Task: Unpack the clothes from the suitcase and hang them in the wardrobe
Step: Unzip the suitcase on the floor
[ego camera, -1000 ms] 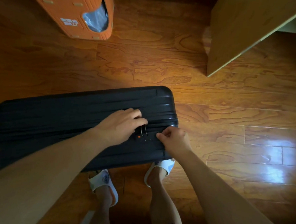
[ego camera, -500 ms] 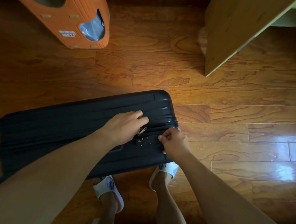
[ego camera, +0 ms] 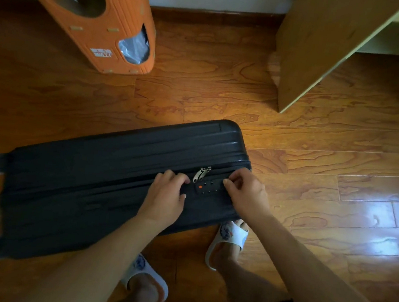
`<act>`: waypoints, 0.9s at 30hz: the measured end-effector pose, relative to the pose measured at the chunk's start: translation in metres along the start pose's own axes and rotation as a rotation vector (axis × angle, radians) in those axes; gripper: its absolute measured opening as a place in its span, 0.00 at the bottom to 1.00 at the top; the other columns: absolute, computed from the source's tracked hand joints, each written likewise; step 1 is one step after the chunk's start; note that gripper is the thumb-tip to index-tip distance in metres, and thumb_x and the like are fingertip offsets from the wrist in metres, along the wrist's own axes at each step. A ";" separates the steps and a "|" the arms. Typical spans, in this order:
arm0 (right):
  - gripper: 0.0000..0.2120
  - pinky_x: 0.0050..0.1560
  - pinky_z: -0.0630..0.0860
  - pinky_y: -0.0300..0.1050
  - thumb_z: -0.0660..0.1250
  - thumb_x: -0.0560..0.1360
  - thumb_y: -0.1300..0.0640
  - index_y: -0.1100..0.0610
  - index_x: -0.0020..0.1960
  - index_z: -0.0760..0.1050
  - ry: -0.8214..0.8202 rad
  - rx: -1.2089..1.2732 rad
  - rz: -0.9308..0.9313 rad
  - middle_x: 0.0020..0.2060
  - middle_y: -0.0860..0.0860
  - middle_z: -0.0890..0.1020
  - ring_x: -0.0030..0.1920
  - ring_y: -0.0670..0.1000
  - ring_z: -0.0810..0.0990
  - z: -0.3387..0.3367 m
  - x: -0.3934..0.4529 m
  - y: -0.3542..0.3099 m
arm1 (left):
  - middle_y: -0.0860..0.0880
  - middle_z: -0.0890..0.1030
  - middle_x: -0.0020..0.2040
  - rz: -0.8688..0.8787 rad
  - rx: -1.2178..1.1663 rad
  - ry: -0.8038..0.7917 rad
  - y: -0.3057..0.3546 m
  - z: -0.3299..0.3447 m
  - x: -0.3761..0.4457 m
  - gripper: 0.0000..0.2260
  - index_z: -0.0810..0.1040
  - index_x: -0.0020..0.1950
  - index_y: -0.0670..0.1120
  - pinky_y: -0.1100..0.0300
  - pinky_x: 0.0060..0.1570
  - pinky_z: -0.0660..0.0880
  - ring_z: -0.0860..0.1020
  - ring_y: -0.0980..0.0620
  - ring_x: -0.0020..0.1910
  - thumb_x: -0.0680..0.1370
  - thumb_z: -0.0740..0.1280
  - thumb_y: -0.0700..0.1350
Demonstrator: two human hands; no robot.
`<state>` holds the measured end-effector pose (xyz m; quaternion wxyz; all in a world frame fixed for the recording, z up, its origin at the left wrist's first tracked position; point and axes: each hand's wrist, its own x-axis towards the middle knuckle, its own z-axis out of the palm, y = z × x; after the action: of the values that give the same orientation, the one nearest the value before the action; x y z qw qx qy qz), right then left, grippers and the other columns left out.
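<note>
Black suitcase (ego camera: 93,184) is lying closed on the wood floor (ego camera: 312,186). Left hand (ego camera: 165,196) rests on it, fingers curled beside the two zipper pulls (ego camera: 201,174). Right hand (ego camera: 248,194) is curled at the lock (ego camera: 208,187), can't tell if it's pinching anything.

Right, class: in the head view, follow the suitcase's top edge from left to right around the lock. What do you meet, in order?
Left hand → zip pulls → lock → right hand, all on the black suitcase.
</note>
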<state>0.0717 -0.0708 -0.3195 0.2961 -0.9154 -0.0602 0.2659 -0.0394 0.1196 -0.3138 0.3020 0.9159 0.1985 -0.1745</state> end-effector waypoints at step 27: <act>0.31 0.70 0.63 0.56 0.61 0.76 0.33 0.56 0.65 0.76 0.088 -0.354 -0.011 0.68 0.57 0.67 0.70 0.62 0.61 0.053 -0.020 -0.045 | 0.48 0.53 0.79 -0.150 0.528 0.171 -0.085 0.013 -0.104 0.49 0.34 0.81 0.60 0.48 0.58 0.79 0.55 0.37 0.75 0.74 0.64 0.72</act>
<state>0.0293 -0.0122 -0.3212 0.1341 -0.9636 -0.0983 0.2092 -0.1714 0.1476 -0.3197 0.0216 0.9570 0.2382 -0.1641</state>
